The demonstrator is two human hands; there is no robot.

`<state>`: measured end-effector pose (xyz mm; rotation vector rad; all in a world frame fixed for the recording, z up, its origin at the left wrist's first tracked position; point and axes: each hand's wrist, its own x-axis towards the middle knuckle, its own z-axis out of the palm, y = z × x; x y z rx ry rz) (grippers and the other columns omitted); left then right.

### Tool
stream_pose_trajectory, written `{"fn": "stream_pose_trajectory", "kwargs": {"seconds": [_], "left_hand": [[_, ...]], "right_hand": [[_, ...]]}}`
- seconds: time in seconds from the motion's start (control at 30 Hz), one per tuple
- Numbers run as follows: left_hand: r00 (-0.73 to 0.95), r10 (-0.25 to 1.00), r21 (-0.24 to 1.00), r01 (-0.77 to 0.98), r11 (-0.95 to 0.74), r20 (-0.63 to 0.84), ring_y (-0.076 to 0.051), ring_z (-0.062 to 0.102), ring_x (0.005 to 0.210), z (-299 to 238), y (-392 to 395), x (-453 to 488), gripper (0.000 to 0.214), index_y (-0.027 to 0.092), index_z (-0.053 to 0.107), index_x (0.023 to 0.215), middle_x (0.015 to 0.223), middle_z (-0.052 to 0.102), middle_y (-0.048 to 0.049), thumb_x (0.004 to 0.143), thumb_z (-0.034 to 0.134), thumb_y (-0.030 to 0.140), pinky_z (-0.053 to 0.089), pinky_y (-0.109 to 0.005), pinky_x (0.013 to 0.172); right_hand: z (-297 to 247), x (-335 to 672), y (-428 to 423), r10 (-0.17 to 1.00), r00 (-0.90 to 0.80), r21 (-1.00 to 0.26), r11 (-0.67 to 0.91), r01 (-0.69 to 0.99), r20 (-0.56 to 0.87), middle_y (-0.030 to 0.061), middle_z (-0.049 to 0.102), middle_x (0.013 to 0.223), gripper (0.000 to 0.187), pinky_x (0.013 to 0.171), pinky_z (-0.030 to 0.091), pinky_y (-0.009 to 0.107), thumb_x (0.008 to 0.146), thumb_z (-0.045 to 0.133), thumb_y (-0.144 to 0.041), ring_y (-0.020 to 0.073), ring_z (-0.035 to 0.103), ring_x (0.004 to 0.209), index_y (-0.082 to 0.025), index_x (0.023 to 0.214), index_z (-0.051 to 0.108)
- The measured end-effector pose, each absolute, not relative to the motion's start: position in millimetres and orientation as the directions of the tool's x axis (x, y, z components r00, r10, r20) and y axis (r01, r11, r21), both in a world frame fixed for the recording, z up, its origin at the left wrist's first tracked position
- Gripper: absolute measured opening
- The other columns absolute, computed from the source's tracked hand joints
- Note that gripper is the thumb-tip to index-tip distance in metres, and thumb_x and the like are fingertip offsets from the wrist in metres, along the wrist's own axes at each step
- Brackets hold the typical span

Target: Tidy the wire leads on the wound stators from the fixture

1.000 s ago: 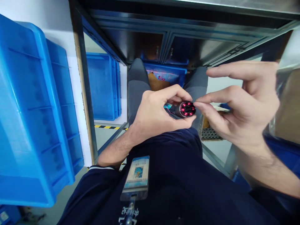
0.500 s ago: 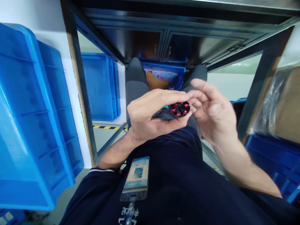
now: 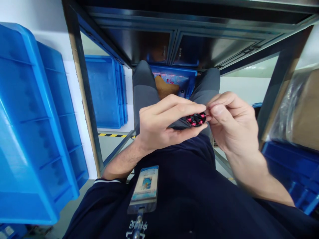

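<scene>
Between the thumb and fingers of my left hand [image 3: 166, 122] is a small round motor stator [image 3: 196, 119], black with red wire windings. Its open, wound face is turned up towards me. My right hand [image 3: 231, 122] is closed in a pinch just right of the stator, thumb against forefinger. Its fingertips are beside the stator's rim and close to the left fingertips. Whatever lies in that pinch is too small to make out. Both hands are held above my lap.
A blue bin [image 3: 191, 78] with small red bits and a brown sheet [image 3: 165, 87] stands between my knees, below a metal cabinet [image 3: 149, 46]. Large blue crates [image 3: 54, 109] are stacked at left. At right, a plastic-wrapped carton [image 3: 305, 116] sits above a blue crate [image 3: 286, 166].
My right hand has gone from spread fingers to a closed pinch beside the stator. My left hand and the stator have shifted slightly to the right.
</scene>
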<state>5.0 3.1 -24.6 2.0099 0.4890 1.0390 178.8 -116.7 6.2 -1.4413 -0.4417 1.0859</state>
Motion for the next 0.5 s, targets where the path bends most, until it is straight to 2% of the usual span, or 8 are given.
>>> {"fn": "stream_pose_trajectory", "kwargs": {"seconds": [0.1,0.2,0.3,0.37,0.43,0.5], "left_hand": [[0.682,0.609,0.859,-0.054,-0.51,0.404,-0.022,0.095,0.111,-22.8,6.9,-1.3,0.041,0.04,0.088,0.141,0.129,0.097,0.0019,0.102,0.098,0.035,0.079,-0.04,0.097],[0.657,0.653,0.886,-0.049,-0.461,0.376,-0.026,0.096,0.113,-22.8,4.6,-3.1,0.038,0.039,0.089,0.137,0.13,0.097,-0.0002,0.1,0.098,0.036,0.08,-0.046,0.096],[0.594,0.698,0.889,-0.067,-0.453,0.401,-0.024,0.096,0.111,-23.1,-2.9,1.9,0.046,0.038,0.087,0.136,0.128,0.097,0.002,0.095,0.108,0.036,0.08,-0.044,0.096],[0.551,0.721,0.882,-0.066,-0.466,0.421,-0.023,0.096,0.113,-21.5,-7.7,7.6,0.049,0.038,0.084,0.136,0.127,0.097,0.004,0.094,0.109,0.039,0.08,-0.043,0.095],[0.48,0.751,0.871,-0.058,-0.488,0.453,-0.022,0.096,0.113,-17.7,-10.5,13.0,0.044,0.036,0.083,0.133,0.122,0.097,0.0062,0.096,0.106,0.042,0.08,-0.042,0.092],[0.445,0.759,0.855,-0.031,-0.518,0.476,-0.02,0.096,0.115,-12.6,-10.5,15.8,0.034,0.035,0.082,0.13,0.121,0.097,0.0076,0.101,0.099,0.037,0.079,-0.041,0.093]], "right_hand": [[12.8,175.4,-117.8,0.8,0.509,-0.944,-0.217,-0.249,-0.319,0.0001,0.072,0.089,0.041,0.074,0.065,0.039,0.099,0.101,-0.064,0.0201,0.064,0.074,-0.033,0.093,0.075],[16.7,166.0,-115.7,0.807,0.504,-0.943,-0.19,-0.274,-0.309,0.0001,0.069,0.086,0.038,0.073,0.062,0.04,0.101,0.096,-0.062,0.0215,0.06,0.073,-0.034,0.092,0.071],[17.8,157.1,-112.9,0.796,0.536,-0.94,-0.112,-0.323,-0.279,0.0,0.065,0.084,0.034,0.07,0.056,0.039,0.1,0.097,-0.052,0.0215,0.059,0.075,-0.034,0.089,0.071],[18.0,153.1,-111.9,0.782,0.567,-0.946,-0.086,-0.313,-0.259,-0.0002,0.064,0.085,0.036,0.07,0.055,0.039,0.1,0.098,-0.052,0.0215,0.058,0.076,-0.034,0.088,0.069],[18.2,151.3,-112.2,0.767,0.591,-0.95,-0.076,-0.301,-0.249,-0.0008,0.065,0.087,0.039,0.071,0.057,0.038,0.103,0.097,-0.056,0.0205,0.059,0.076,-0.033,0.089,0.068],[17.9,152.1,-114.3,0.753,0.599,-0.942,-0.083,-0.326,-0.273,-0.0012,0.069,0.09,0.034,0.076,0.062,0.038,0.106,0.096,-0.058,0.0191,0.062,0.077,-0.034,0.094,0.074]]}}
